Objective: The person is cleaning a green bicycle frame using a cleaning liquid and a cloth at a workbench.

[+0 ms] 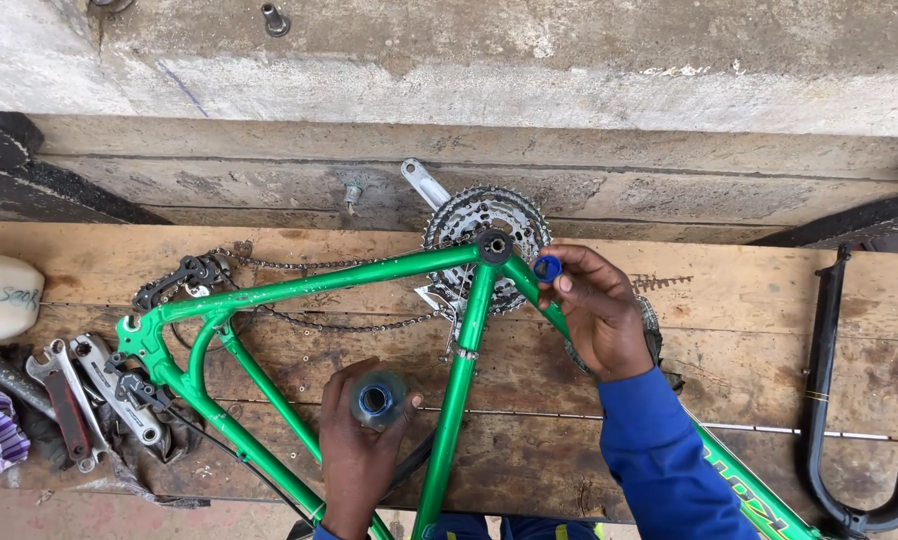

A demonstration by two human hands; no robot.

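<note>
Because it spans nearly the whole wooden bench (769,300), the green bicycle frame (319,283) is the biggest thing here; it lies flat on its side, tubes meeting at the bottom bracket shell (495,246), with the chainrings and crank (484,225) behind and a slack chain (299,266) trailing left. It looks stiff and fairly heavy, best steadied by a tube rather than the toothed rings. Spanners (89,385) sit in a heap at the left. Next down, the left hand (359,445) is wrapped around a small jar with blue inside (377,398), mouth up; probably light and greasy, so a full-palm grip suits it. Smallest, the right hand (599,315) pinches 1 blue ring-shaped part (547,267) between thumb and fingertip, just beside the shell. It seems rigid, light and easy to drop.
</note>
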